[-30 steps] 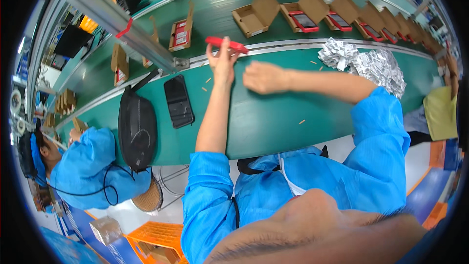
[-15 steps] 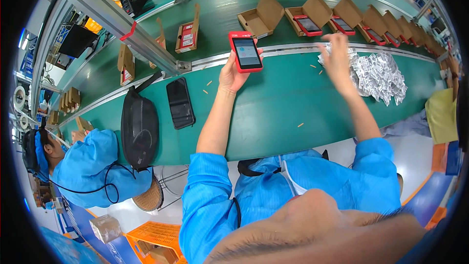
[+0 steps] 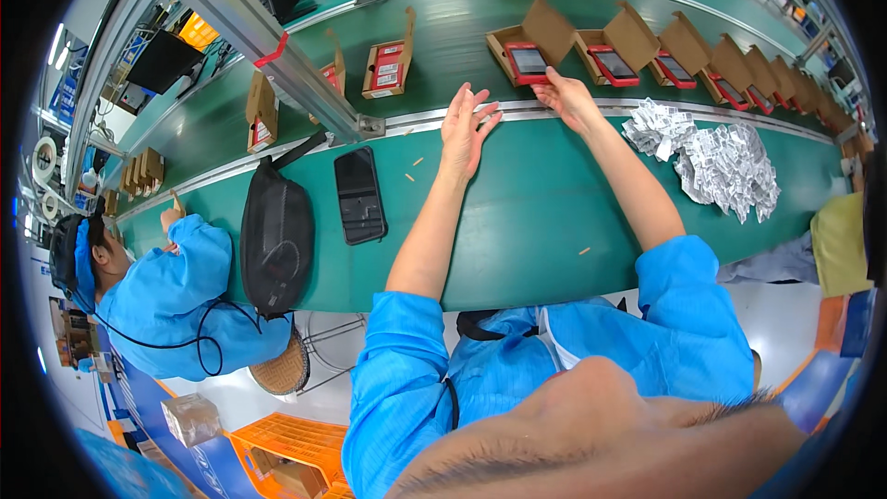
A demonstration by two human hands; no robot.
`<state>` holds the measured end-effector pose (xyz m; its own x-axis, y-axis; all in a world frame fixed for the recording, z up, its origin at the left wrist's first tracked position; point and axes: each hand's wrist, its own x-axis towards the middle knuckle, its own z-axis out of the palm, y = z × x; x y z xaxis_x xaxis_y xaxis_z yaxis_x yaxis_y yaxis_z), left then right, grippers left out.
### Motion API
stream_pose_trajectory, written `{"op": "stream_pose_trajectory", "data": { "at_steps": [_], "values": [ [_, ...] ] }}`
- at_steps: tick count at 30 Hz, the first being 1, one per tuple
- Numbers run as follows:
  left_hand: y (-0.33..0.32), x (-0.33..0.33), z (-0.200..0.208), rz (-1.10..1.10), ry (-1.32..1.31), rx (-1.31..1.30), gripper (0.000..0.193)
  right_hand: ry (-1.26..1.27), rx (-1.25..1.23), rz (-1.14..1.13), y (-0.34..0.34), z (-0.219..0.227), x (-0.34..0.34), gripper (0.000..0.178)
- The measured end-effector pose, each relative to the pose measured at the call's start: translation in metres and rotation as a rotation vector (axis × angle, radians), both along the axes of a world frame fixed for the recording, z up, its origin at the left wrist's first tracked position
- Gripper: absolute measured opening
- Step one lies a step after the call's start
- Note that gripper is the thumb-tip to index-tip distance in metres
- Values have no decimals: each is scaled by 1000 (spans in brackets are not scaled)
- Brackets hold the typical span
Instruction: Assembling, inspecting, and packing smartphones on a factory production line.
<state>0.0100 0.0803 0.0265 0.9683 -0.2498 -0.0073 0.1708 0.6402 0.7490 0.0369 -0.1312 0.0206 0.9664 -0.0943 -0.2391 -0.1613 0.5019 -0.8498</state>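
Note:
My right hand (image 3: 569,102) has its fingertips closed on the near right edge of a red handheld terminal (image 3: 528,61) with a dark-framed screen. The terminal lies in an open brown cardboard box (image 3: 500,41) on the far green strip. My left hand (image 3: 467,134) is held over the table just left of that box, fingers spread, holding nothing. To the right of my right forearm, a heap of small white packets (image 3: 727,166) lies on the green table.
Rightward runs a row of open boxes with red terminals (image 3: 613,65). Left are a box with red contents (image 3: 386,69), a metal post (image 3: 249,28), a black phone (image 3: 359,196) and a black pouch (image 3: 275,240). A co-worker in blue (image 3: 176,305) sits at the left.
The red terminal has gone from my left hand into the open box. My left hand has opened, and my right hand has moved left from the white packets to the terminal.

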Motion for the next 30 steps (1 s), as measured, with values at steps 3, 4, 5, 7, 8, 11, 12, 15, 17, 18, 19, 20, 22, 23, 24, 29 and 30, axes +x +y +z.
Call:
{"op": "stream_pose_trajectory", "data": {
  "at_steps": [3, 4, 5, 7, 8, 11, 12, 15, 17, 18, 19, 20, 22, 23, 24, 29, 30],
  "values": [
    [12, 10, -11, 322, -38, 147, 46, 95, -151, 101, 20, 2, -1, 44],
    [22, 14, -16, 526, -79, 254, 40, 132, -351, 234, 37, 4, -5, 48],
    [25, 17, -17, 542, -76, 251, 40, 31, -499, 315, 62, 4, -7, 53],
    [33, 25, -15, 800, -156, 318, 33, -243, -789, 302, 113, 6, 5, 52],
    [40, 28, -17, 883, -202, 394, 33, -350, -968, 250, 138, 11, 21, 55],
    [35, 24, -2, 961, -270, 608, 33, -410, -1169, 75, 182, 21, 75, 50],
    [21, 27, 4, 917, -306, 612, 36, -393, -1156, -2, 172, 20, 98, 42],
    [41, 36, -15, 899, -221, 512, 36, -449, -1282, 28, 184, 37, 95, 30],
    [64, 41, -29, 800, -104, 470, 43, -524, -1437, 99, 193, 53, 67, 26],
    [60, 41, -27, 759, -21, 232, 45, -727, -1474, 69, 190, 55, 48, 29],
    [52, 41, -25, 695, 55, -4, 48, -921, -1506, 21, 182, 54, 30, 34],
    [46, 39, -26, 466, -129, -94, 50, -1128, -1580, -51, 170, 47, 20, 38],
    [56, 40, -59, 439, -129, -161, 44, -1363, -1683, 56, 178, 50, -18, 44],
    [45, 39, -61, 357, -136, -270, 43, -1407, -1649, -17, 165, 37, -15, 44],
    [45, 36, -54, 339, -139, -200, 49, -1354, -1594, -52, 157, 33, -13, 45],
    [66, 27, -14, 265, 60, -237, 52, -384, -1288, -123, 130, 54, 27, 29],
    [52, 32, -10, 197, 41, -296, 52, -412, -1047, -244, 96, 33, 60, 27]
  ]
}}
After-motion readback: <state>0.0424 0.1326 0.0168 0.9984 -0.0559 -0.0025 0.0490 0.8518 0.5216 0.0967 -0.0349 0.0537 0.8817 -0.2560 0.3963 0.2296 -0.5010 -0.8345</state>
